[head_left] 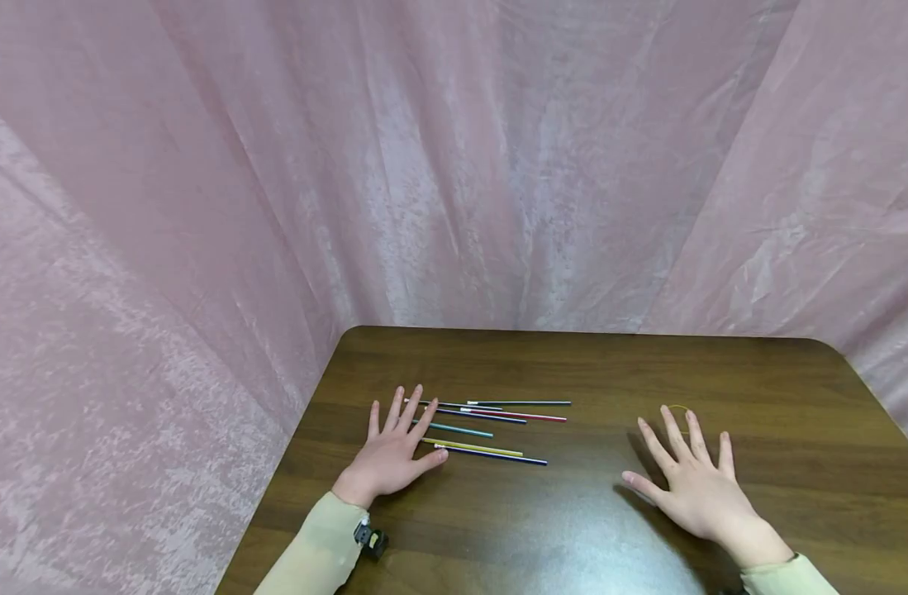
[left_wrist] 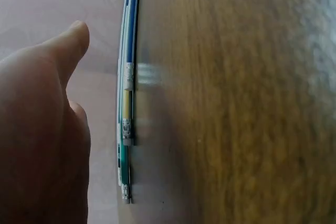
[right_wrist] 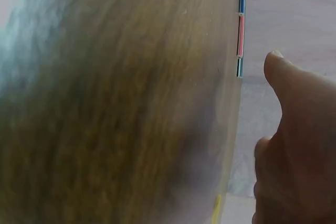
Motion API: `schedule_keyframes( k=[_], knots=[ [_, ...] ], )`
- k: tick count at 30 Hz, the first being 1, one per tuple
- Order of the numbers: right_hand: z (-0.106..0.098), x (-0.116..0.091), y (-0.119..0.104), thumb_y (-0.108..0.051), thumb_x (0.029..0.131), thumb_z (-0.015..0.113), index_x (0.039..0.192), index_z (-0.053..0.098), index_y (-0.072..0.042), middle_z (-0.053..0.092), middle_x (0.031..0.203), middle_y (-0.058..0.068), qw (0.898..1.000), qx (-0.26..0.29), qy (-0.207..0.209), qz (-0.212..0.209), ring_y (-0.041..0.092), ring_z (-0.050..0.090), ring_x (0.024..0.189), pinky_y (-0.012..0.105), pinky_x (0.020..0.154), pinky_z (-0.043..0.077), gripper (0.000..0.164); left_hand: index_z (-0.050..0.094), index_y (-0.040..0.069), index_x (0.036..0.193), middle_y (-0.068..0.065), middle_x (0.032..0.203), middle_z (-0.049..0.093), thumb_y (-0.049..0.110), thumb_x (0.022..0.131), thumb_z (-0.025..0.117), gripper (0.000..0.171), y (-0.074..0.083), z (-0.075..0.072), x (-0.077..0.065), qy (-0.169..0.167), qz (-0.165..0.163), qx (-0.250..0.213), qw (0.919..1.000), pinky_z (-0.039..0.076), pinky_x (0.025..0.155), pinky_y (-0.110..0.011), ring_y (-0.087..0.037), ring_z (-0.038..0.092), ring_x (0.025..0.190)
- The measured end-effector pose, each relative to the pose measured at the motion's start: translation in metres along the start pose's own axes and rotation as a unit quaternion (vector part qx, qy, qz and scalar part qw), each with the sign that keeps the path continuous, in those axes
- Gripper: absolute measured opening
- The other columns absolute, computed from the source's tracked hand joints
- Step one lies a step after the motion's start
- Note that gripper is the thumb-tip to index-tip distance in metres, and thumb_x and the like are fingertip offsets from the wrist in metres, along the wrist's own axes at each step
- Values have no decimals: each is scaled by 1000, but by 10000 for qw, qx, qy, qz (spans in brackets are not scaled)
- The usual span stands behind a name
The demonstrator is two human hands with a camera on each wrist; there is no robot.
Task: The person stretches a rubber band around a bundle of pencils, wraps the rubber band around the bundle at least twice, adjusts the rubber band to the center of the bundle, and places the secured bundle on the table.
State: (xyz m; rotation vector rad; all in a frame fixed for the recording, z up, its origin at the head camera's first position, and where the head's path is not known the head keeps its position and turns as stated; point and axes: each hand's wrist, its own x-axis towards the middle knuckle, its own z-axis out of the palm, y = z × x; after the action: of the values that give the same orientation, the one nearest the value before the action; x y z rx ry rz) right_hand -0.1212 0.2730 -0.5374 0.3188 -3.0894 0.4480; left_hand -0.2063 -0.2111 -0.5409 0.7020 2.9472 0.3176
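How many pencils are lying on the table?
7. Far to near: dark pencil, second dark one reaching further left, red one, blue one, teal one, yellow one, nearest blue one. All lie by the left hand, which may hide more.

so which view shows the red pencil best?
Head view: the red pencil shows almost end to end, from above. Left wrist view catches only a red sliver at the top edge; right wrist view, a short foreshortened stretch.
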Motion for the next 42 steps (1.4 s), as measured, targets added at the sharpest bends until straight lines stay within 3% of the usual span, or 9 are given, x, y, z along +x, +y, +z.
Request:
schedule_keyframes(
  k=[8, 15, 20, 27, 35, 42],
  knots=[
    [6, 6, -7, -68, 100, 61, 170, 27, -12, 10, 176, 26, 9994, 232, 116, -234, 55, 4, 159, 78, 118, 1, 96, 7, 22, 174, 1, 178, -19, 72, 103, 50, 97, -15, -2, -1, 96, 145, -546, 9984, -7, 122, -71, -37, -17, 162],
    [13, 16, -25, -72, 96, 63, 168, 33, -8, 15, 175, 26, 9989, 237, -13, -404, 55, 8, 158, 79, 117, 9, 101, 2, 12, 173, -15, 178, -11, 66, 100, 63, 109, -39, -5, -7, -227, -278, -948, 9948, -7, 119, -74, -45, -17, 161],
    [19, 28, -37, -76, 94, 64, 167, 33, -3, 18, 174, 26, 9986, 201, -120, -475, 55, 11, 158, 78, 117, 10, 108, -1, 8, 172, -18, 177, -13, 69, 97, 65, 117, -57, -5, -6, -427, -572, -1082, 9916, -9, 118, -76, -46, -19, 160],
    [26, 48, -50, -81, 89, 64, 165, 32, 4, 19, 173, 28, 9977, 226, -258, -585, 55, 12, 158, 76, 119, 12, 119, -4, 7, 171, -17, 177, -15, 83, 92, 59, 127, -80, 6, 2, -573, -683, -1043, 9905, -11, 117, -75, -44, -21, 160],
    [31, 68, -54, -84, 83, 68, 164, 29, 8, 18, 173, 30, 9966, 188, -398, -697, 56, 12, 158, 75, 119, 13, 129, 4, 1, 170, -19, 177, -12, 83, 89, 62, 129, -81, 5, 9, -574, -520, -1122, 9907, -17, 115, -75, -45, -22, 159],
    [29, 82, -51, -84, 78, 73, 164, 23, 11, 14, 173, 31, 9951, 376, -603, -691, 56, 9, 158, 73, 121, 13, 138, 5, 4, 171, -17, 178, -12, 84, 86, 65, 131, -78, 9, 19, -656, -519, -1030, 9912, -18, 116, -73, -42, -23, 160]
  ],
)
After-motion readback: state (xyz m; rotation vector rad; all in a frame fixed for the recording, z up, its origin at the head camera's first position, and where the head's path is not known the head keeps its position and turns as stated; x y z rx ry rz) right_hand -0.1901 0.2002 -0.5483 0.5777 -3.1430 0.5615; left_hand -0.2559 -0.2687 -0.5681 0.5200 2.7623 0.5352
